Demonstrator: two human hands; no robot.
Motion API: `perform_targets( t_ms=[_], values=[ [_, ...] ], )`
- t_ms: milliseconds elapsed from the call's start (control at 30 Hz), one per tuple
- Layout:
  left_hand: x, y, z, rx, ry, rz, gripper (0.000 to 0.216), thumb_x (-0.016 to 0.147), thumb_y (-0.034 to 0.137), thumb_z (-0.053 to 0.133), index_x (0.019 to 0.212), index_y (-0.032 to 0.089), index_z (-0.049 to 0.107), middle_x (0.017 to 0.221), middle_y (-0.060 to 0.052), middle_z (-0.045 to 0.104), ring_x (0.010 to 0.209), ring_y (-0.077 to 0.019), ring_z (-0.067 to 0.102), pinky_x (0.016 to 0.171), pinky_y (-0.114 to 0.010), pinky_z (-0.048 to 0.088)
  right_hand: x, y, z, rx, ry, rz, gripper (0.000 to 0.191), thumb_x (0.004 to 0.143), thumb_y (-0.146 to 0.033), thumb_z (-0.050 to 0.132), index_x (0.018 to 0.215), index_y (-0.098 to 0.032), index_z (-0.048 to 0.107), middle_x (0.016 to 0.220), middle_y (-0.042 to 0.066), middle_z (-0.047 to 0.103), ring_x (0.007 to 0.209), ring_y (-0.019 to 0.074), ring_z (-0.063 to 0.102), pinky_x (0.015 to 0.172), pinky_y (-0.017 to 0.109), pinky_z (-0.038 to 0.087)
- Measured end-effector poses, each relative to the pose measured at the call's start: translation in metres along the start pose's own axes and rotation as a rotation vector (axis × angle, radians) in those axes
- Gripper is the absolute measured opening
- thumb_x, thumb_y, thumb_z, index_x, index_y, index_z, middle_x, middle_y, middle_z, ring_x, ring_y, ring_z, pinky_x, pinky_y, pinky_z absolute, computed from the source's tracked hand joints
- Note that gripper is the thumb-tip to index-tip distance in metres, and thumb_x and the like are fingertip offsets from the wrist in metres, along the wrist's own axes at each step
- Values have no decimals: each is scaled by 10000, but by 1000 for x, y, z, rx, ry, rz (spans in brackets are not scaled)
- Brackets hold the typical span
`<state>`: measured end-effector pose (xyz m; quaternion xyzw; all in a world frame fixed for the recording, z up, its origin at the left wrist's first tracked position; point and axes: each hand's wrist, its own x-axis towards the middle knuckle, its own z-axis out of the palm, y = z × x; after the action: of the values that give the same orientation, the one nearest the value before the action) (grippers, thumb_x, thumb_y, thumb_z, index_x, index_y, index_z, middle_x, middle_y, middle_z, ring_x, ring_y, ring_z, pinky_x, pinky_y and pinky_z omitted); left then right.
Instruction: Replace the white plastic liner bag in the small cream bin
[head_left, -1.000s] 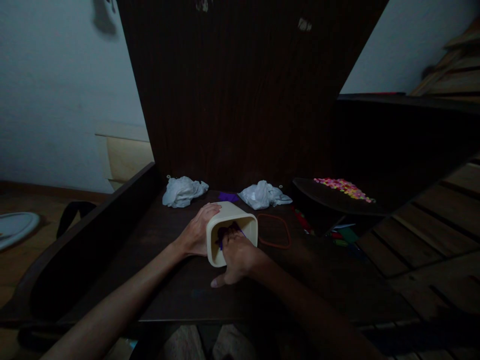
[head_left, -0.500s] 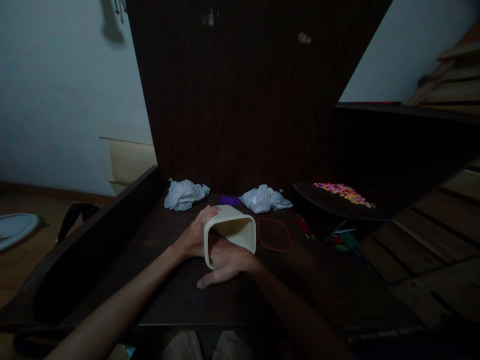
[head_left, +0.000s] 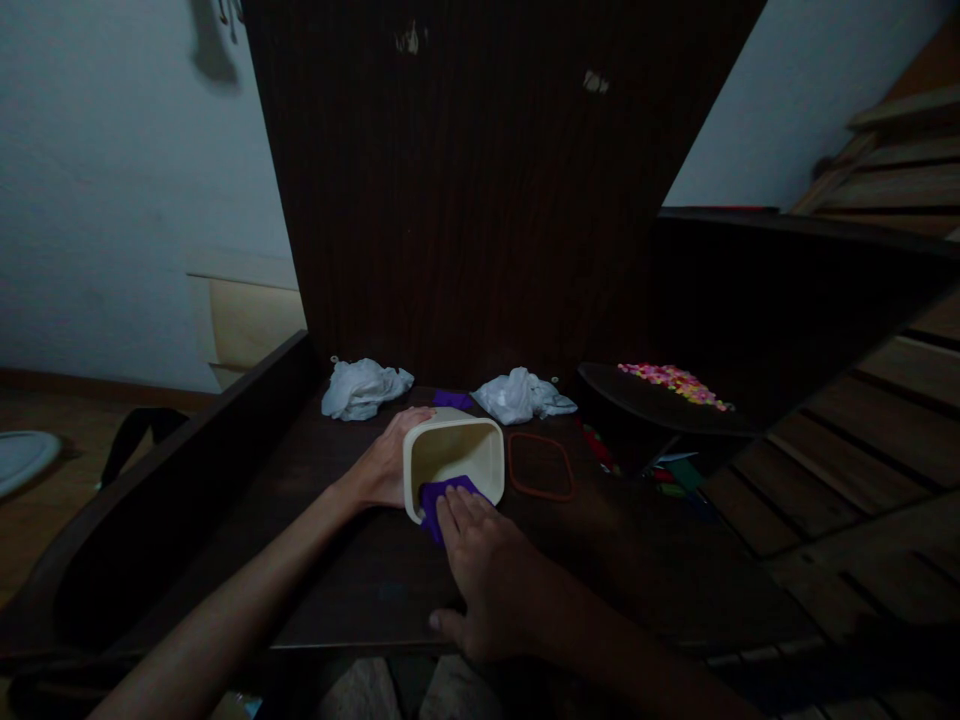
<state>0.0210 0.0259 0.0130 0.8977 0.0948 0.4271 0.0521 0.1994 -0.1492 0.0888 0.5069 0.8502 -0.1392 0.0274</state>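
Observation:
A cream plastic container [head_left: 491, 445] lies on its side on the dark desk, its mouth facing me. My left hand [head_left: 391, 458] grips it around its left side. Fingers together, my right hand [head_left: 487, 565] presses a purple cloth [head_left: 433, 505] against the lower inner wall at the container's mouth; part of the cloth hangs over the rim. The thumb of that hand sticks out to the left. Just right of the container lies a flat reddish-brown square ring [head_left: 540, 466], its centre as dark as the desk.
Two crumpled white plastic bags [head_left: 365, 388] [head_left: 521, 396] lie along the back panel, with another purple piece [head_left: 452, 399] between them. On the right, a dark shelf [head_left: 600, 378] carries a pile of pink and yellow bits [head_left: 675, 384]. A raised side board [head_left: 187, 480] borders the left.
My right hand has drawn back from deep inside the container to its mouth, bringing the purple cloth into sight. My left hand keeps its grip on the container.

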Motion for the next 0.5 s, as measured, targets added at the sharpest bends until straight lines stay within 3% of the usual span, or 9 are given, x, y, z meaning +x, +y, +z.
perform_targets(
  t_ms=[133, 200, 333, 500],
  values=[
    [4, 6, 0, 45, -37, 10, 1124, 656, 486, 857, 1529, 205, 207, 1389, -235, 516, 1331, -452, 503, 1125, -695, 373, 22, 9, 1, -101, -158, 200, 1126, 672, -368, 793, 1509, 154, 250, 1563, 401, 209, 1486, 478, 239, 1233, 528, 232],
    [5, 8, 0, 55, -54, 14, 1096, 669, 438, 855, 1523, 207, 208, 1389, -234, 510, 1346, -446, 486, 1133, -707, 352, 37, 16, -1, -106, -178, 191, 1179, 619, -369, 824, 1513, 144, 252, 1558, 400, 229, 1483, 475, 253, 1230, 523, 241],
    [4, 9, -1, 67, -58, 19, 1079, 696, 423, 839, 1527, 192, 191, 1397, -248, 493, 1360, -444, 469, 1140, -723, 328, 65, 24, -9, -167, -207, 103, 1161, 659, -441, 803, 1494, 167, 274, 1537, 400, 302, 1463, 456, 323, 1232, 468, 244],
    [-3, 3, 1, 43, -5, 28, 1094, 676, 495, 839, 1521, 216, 202, 1389, -225, 509, 1350, -444, 484, 1135, -731, 326, 101, 26, -20, -153, -341, 73, 983, 596, -455, 849, 1355, 97, 556, 1422, 347, 517, 1357, 471, 476, 1151, 504, 375]
  ],
)
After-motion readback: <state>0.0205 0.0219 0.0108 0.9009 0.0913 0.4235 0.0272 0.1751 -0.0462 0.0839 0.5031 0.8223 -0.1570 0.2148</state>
